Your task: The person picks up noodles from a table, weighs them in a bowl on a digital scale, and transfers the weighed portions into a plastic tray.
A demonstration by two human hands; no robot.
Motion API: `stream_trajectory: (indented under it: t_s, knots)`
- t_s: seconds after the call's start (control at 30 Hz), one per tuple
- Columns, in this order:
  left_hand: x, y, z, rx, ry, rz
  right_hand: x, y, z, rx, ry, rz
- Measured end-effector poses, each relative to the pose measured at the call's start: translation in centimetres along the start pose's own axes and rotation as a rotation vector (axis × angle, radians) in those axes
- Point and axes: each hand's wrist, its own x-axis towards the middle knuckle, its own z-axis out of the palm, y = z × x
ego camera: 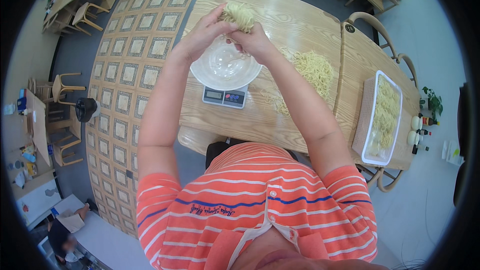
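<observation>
Both hands hold one bundle of pale yellow noodles [240,17] over a white bowl [226,68]. My left hand [210,30] has its fingers round the bundle's left side. My right hand [252,41] grips its lower right side, with a few strands hanging below. The bowl rests on a digital kitchen scale [224,96] with a small display and coloured buttons. Right of the bowl, a loose heap of noodles [313,73] lies on the wooden table [232,122], partly behind my right forearm.
A white plastic basket [359,120] of noodles stands on the adjoining table at right, near bottles and jars [416,123]. Wooden chairs [375,32] stand beyond that table. Stools and a black-lined bin [86,110] are at left. Another person [62,236] is far off at lower left.
</observation>
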Motion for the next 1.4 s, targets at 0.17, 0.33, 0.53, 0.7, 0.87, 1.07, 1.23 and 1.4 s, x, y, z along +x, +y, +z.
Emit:
stream_trajectory:
  t_s: [0.17,0.33,0.53,0.7,0.87,1.07,1.23,1.4]
  knots:
    - [0.6,-1.0,0.0,0.147,0.163,0.023,0.6,0.6,0.4,-0.698,0.117,-0.179]
    - [1.0,-1.4,-2.2,-0.042,0.236,0.008,-0.6,-0.6,0.0,-0.515,0.062,-0.098]
    - [0.8,0.4,-2.1,0.218,0.201,0.071,-0.3,-1.8,-2.9,0.091,-0.268,0.218]
    - [0.9,-0.7,0.0,1.053,0.286,0.666,-0.5,-3.4,-1.7,0.511,-0.32,0.263]
    - [-0.3,-0.5,1.9,0.804,0.13,0.541,-0.1,-1.8,-2.0,0.594,-0.249,0.245]
    - [-1.3,0.6,0.7,0.175,-0.065,0.09,-0.5,-1.1,-1.9,0.471,-0.222,0.138]
    - [-1.1,-0.1,1.5,0.248,0.063,0.094,-0.6,-1.4,-1.4,0.522,-0.133,0.144]
    - [-0.7,-0.4,2.1,0.736,0.246,0.368,0.0,-1.3,-1.9,0.336,-0.149,0.19]
